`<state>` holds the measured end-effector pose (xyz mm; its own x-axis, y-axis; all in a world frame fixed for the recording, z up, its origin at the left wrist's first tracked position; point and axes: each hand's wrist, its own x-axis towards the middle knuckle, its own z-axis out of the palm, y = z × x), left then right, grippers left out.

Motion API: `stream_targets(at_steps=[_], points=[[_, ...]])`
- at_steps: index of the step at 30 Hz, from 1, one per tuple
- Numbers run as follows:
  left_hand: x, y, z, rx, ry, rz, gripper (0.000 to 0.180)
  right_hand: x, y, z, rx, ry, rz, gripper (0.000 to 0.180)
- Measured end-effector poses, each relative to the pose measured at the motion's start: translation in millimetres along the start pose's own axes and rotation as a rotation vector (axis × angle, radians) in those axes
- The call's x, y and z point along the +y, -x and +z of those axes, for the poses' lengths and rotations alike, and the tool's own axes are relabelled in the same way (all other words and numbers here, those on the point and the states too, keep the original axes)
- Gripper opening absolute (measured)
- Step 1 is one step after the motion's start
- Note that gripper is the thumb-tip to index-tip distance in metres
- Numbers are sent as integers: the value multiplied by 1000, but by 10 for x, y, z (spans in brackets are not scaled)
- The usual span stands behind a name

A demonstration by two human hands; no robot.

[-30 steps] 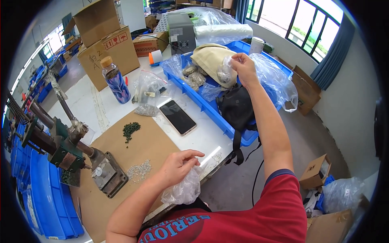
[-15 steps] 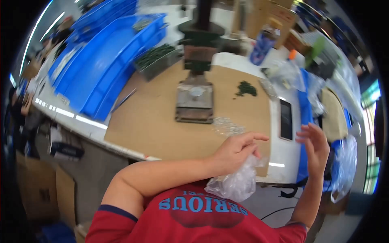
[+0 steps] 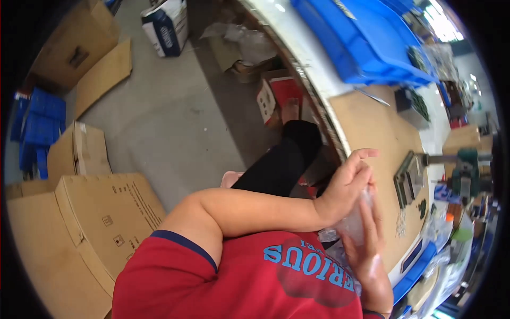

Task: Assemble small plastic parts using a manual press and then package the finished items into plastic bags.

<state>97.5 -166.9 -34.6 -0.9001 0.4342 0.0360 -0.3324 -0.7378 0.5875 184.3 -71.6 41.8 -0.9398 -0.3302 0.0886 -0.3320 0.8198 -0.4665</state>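
A crumpled clear plastic bag [image 3: 352, 222] is gathered between my hands, close to my body at the table's near edge. My left hand [image 3: 342, 189] pinches the top of the bag, with its index finger stretched out. Below it, my right hand [image 3: 367, 247] has the bag between thumb and long fingers. Beyond them on the brown board [image 3: 374, 127] lie thin silvery pieces [image 3: 401, 223] and a small heap of dark green pieces [image 3: 422, 207]. A metal fixture [image 3: 408, 181] sits under a green bench press [image 3: 467, 173].
Blue trays [image 3: 366, 48] and a bin of green pieces [image 3: 413, 106] stand along the table. A phone [image 3: 411, 255] lies beside a blue tray [image 3: 419, 274]. To my left on the floor are cardboard boxes [image 3: 106, 207], blue crates [image 3: 42, 125] and a white-and-navy package [image 3: 166, 32].
My view has swung left, bringing the floor and boxes in. My right hand, raised apart and open before, has come to the bag. The left hand still holds it.
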Motion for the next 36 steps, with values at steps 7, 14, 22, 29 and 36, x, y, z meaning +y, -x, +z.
stream_targets(at_steps=[7, 14, 22, 29, 36], points=[[471, 442, -1157, 87, 157, -77, 44, 50, -752, 1139, 106, -87, -295, 41], [648, 577, -1816, 252, 8, -235, 44, 97, -1263, 1762, 6, -46, -452, 42], [433, 245, -2945, 648, 189, 144, 37, 179, -2150, 2581, -271, -281, -362, 53], [663, -394, -3995, 923, 567, 311, 56, 338, -3515, 3462, -424, -152, -328, 49], [743, -1297, -4698, 988, 783, 303, 64, 1891, -5148, 4665, -359, -381, 210, 42]])
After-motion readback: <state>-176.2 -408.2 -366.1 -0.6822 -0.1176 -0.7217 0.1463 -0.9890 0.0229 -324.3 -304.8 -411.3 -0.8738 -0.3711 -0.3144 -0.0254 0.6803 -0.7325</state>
